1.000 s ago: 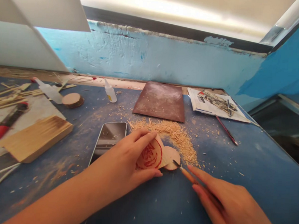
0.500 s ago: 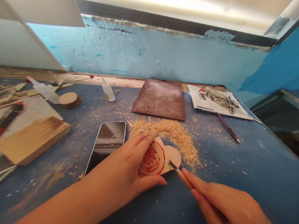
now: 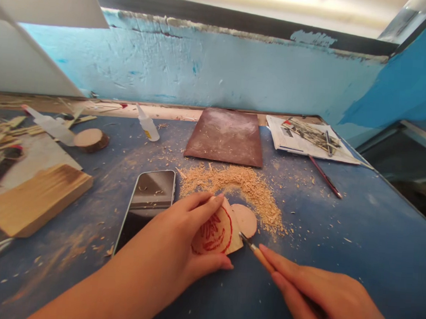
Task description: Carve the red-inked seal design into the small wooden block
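My left hand (image 3: 180, 243) is closed around a thin wooden piece (image 3: 214, 233) with a red drawing on it, thumb below and fingers over the top, pressing it on the blue table (image 3: 337, 232). A plain rounded lobe of the piece (image 3: 246, 219) sticks out to the right. My right hand (image 3: 320, 293) grips a small carving knife (image 3: 256, 250) like a pen. Its blade tip touches the lower right edge of the wooden piece.
A pile of wood shavings (image 3: 247, 187) lies just behind the piece. A phone (image 3: 148, 196) lies left of my hand. Farther off are a brown sheet (image 3: 226, 136), a glue bottle (image 3: 147, 125), a wood block (image 3: 36, 198), a wood disc (image 3: 90, 139), and papers with a pencil (image 3: 324, 177).
The knife tip has shifted left along the edge of the wooden piece. My view has tilted slightly, so everything sits a little to the left.
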Demonstrator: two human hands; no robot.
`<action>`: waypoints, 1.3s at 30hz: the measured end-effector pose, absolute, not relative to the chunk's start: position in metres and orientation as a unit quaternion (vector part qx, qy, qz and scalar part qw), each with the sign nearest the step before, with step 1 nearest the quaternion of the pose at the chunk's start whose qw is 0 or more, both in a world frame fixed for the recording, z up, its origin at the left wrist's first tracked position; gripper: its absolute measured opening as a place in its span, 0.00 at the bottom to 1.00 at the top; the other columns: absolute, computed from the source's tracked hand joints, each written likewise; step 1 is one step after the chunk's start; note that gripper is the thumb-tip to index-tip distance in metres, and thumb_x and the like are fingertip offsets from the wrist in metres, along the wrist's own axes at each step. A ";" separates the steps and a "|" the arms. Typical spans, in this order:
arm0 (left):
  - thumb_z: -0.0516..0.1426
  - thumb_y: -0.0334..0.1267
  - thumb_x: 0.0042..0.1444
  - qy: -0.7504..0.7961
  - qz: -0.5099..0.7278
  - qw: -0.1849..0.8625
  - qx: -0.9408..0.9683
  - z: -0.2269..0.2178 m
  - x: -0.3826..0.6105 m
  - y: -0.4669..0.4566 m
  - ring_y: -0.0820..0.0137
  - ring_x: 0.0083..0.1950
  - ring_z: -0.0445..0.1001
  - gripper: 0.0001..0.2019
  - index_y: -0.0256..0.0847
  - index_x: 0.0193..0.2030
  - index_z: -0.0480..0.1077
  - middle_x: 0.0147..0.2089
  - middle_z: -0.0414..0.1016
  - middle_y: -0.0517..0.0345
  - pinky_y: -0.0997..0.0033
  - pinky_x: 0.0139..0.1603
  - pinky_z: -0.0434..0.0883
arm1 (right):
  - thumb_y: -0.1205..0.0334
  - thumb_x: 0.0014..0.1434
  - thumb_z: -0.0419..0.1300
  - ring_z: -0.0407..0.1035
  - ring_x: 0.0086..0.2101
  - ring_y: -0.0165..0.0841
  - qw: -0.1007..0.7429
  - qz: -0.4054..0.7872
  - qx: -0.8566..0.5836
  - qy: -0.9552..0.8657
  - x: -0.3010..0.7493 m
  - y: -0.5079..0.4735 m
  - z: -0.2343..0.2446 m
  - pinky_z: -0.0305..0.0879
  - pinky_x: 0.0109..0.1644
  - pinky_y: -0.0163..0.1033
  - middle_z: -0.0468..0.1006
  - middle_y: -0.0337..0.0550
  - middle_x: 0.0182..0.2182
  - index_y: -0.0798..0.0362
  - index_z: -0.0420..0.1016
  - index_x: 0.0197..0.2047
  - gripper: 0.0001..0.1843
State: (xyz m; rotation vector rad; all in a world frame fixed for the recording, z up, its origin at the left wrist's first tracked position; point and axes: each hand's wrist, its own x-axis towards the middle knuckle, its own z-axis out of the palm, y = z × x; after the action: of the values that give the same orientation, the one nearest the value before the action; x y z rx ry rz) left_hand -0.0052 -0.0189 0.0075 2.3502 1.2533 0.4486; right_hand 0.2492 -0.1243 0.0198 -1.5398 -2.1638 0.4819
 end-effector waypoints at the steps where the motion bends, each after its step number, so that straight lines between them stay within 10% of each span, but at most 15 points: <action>1: 0.70 0.60 0.49 0.460 0.164 0.225 0.843 0.007 -0.004 -0.019 0.50 0.67 0.74 0.43 0.45 0.70 0.71 0.71 0.71 0.45 0.49 0.70 0.71 | 0.67 0.71 0.54 0.85 0.36 0.32 0.226 0.192 -0.560 -0.774 0.248 -0.124 0.020 0.80 0.43 0.27 0.89 0.38 0.39 0.49 0.80 0.61 0.21; 27: 0.75 0.56 0.41 0.453 0.176 0.271 0.831 0.014 0.003 -0.012 0.48 0.61 0.78 0.43 0.41 0.64 0.76 0.64 0.77 0.44 0.49 0.67 0.73 | 0.64 0.71 0.53 0.84 0.46 0.39 0.297 0.249 -0.658 -0.646 0.202 -0.105 0.021 0.79 0.54 0.41 0.87 0.41 0.50 0.44 0.81 0.61 0.21; 30: 0.75 0.54 0.43 0.460 0.178 0.281 0.823 0.012 0.002 -0.015 0.47 0.64 0.76 0.43 0.43 0.66 0.74 0.66 0.75 0.44 0.47 0.69 0.71 | 0.62 0.71 0.53 0.84 0.45 0.37 0.279 0.250 -0.648 -0.663 0.207 -0.105 0.033 0.81 0.49 0.36 0.87 0.40 0.49 0.43 0.81 0.60 0.20; 34: 0.73 0.52 0.46 0.469 0.166 0.283 0.820 0.013 0.001 -0.017 0.48 0.66 0.74 0.42 0.42 0.67 0.73 0.69 0.72 0.43 0.46 0.70 0.70 | 0.61 0.72 0.53 0.79 0.20 0.26 0.238 0.263 -0.629 -0.692 0.224 -0.122 0.040 0.74 0.24 0.22 0.85 0.32 0.25 0.43 0.79 0.63 0.21; 39: 0.73 0.57 0.43 0.468 0.150 0.276 0.826 0.015 -0.001 -0.014 0.46 0.68 0.72 0.47 0.38 0.68 0.71 0.71 0.70 0.39 0.44 0.72 0.67 | 0.66 0.69 0.55 0.81 0.27 0.23 0.244 0.215 -0.611 -0.721 0.235 -0.139 0.034 0.76 0.34 0.19 0.86 0.30 0.30 0.44 0.80 0.61 0.22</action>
State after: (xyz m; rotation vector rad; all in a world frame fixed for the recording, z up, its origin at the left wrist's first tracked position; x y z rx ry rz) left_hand -0.0005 -0.0140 0.0146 2.2187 1.2568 0.4022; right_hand 0.2349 -0.1393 0.0337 -1.6697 -1.9700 0.5862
